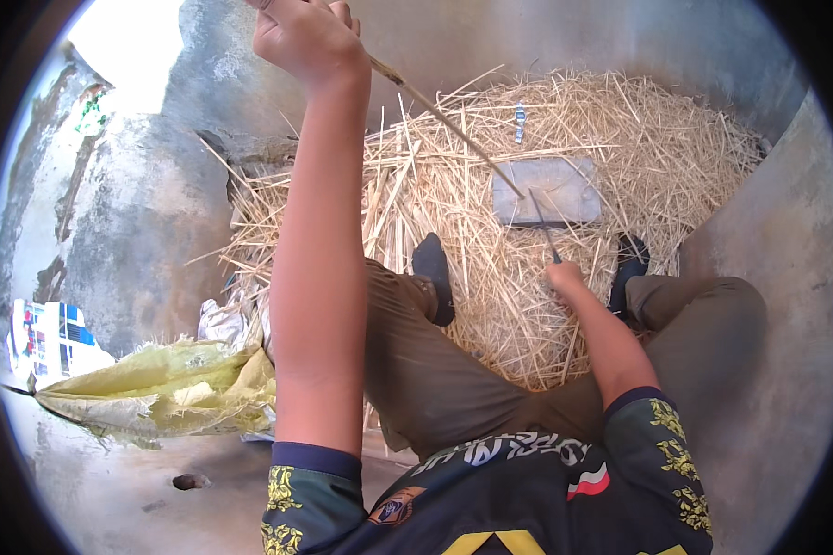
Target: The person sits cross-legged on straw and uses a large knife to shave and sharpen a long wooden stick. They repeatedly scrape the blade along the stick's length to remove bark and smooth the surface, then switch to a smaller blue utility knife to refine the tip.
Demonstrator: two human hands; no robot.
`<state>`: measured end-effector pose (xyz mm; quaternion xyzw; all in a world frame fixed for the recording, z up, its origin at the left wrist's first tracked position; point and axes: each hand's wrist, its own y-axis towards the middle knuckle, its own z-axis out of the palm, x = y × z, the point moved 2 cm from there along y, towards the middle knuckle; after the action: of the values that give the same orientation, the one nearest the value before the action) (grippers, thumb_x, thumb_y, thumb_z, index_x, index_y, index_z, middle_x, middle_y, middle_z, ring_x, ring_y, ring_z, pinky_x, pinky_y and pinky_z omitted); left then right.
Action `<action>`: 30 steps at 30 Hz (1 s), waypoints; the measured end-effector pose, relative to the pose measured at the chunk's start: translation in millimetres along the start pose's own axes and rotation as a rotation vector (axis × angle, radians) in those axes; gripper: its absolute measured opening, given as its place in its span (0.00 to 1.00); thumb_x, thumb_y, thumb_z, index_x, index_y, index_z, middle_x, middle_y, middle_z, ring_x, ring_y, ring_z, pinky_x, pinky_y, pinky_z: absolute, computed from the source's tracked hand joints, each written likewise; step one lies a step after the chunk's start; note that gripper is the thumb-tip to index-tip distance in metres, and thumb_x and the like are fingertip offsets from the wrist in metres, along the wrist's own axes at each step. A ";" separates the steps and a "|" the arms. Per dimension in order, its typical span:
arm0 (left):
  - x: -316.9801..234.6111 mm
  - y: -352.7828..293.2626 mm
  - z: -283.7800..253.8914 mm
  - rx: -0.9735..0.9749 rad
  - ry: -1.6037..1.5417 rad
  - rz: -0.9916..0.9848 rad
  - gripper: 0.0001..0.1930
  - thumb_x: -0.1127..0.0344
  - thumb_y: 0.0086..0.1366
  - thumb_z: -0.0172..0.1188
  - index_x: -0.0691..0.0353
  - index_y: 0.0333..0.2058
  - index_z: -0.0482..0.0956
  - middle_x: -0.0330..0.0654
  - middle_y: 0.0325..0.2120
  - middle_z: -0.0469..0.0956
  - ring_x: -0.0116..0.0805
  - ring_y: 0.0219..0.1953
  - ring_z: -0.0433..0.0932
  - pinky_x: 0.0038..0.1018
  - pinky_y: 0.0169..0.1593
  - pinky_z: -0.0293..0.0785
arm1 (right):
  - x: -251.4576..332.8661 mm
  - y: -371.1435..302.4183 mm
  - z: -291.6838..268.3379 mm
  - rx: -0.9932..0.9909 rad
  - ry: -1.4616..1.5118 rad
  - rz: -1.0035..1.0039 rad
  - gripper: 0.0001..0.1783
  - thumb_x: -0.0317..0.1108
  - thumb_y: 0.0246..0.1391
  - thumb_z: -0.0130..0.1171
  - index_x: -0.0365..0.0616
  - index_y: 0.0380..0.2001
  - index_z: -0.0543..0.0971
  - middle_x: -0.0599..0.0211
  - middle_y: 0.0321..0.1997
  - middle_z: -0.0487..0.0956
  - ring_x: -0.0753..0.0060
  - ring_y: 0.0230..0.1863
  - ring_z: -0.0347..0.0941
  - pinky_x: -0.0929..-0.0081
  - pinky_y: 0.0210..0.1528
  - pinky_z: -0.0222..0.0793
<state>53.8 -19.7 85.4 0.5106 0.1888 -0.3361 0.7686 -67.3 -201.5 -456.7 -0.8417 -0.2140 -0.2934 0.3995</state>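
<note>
Raised at the upper left, my left hand (307, 39) is closed round a long thin stick (449, 125), its fingers partly cut off by the frame. The stick slants down to the right, and its lower end meets a grey rectangular block (565, 180) on the straw. My right hand (565, 275) grips a knife (543, 225) by its dark handle, just on the near side of the block. Its narrow blade reaches over the block's front edge, with the tip close to the stick's end.
Pale straw (657, 139) covers the floor around the block and my feet. A small blue-and-white packet (519, 122) lies on it beyond the block. A torn yellowish sack (157, 388) rests at the left, near printed paper (55, 342). Concrete walls (787, 240) stand close on both sides.
</note>
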 end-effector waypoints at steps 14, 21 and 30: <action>-21.1 -27.3 -69.8 -0.009 -0.054 0.064 0.31 0.33 0.72 0.35 0.51 0.20 0.50 0.28 0.11 0.46 0.22 0.12 0.45 0.25 0.16 0.41 | 87.1 -33.7 -93.3 -0.318 -0.430 -0.362 0.16 0.41 0.53 0.60 0.38 0.36 0.81 0.44 0.40 0.82 0.47 0.42 0.80 0.54 0.47 0.75; -26.7 -23.8 -120.1 -0.125 -0.127 -0.041 0.31 0.32 0.72 0.37 0.49 0.20 0.49 0.29 0.12 0.43 0.25 0.15 0.40 0.27 0.21 0.37 | 1.2 -47.9 -58.5 0.138 -0.781 -0.237 0.18 0.33 0.52 0.60 0.41 0.48 0.80 0.49 0.51 0.81 0.47 0.54 0.78 0.53 0.54 0.74; -65.8 -19.5 -152.5 -0.169 -0.247 0.044 0.32 0.36 0.72 0.47 0.48 0.16 0.47 0.29 0.11 0.42 0.25 0.14 0.42 0.25 0.21 0.42 | -18.7 -59.9 -41.3 0.225 -1.097 -0.345 0.17 0.40 0.46 0.68 0.43 0.38 0.84 0.56 0.49 0.83 0.51 0.51 0.80 0.56 0.51 0.76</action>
<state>1.8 135.7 52.2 0.4028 0.1093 -0.3624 0.8333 -130.0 -201.6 -415.4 -0.7760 -0.5532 0.1489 0.2638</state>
